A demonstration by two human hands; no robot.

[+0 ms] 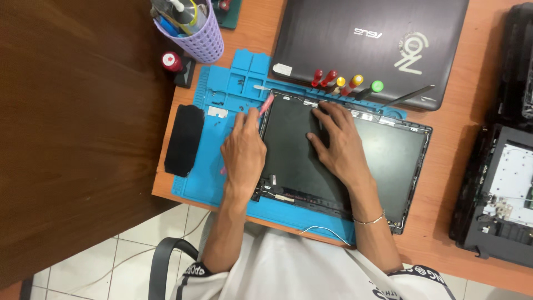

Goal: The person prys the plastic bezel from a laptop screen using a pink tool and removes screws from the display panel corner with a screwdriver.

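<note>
A black laptop screen panel (388,161) lies flat on a blue work mat (222,105) on the desk. My left hand (243,149) rests at the panel's left edge and grips a thin pink pry tool (267,104), whose tip touches the panel's upper left corner. My right hand (337,141) lies palm down on the panel's middle, fingers spread toward the top edge. A thin bracelet sits on that wrist.
A closed dark laptop (333,33) lies behind the mat. Several coloured-handle screwdrivers (344,83) line the panel's top edge. A lilac tool cup (202,33) stands at the back left, a black pad (184,139) on the mat's left. An opened laptop base (499,189) lies right.
</note>
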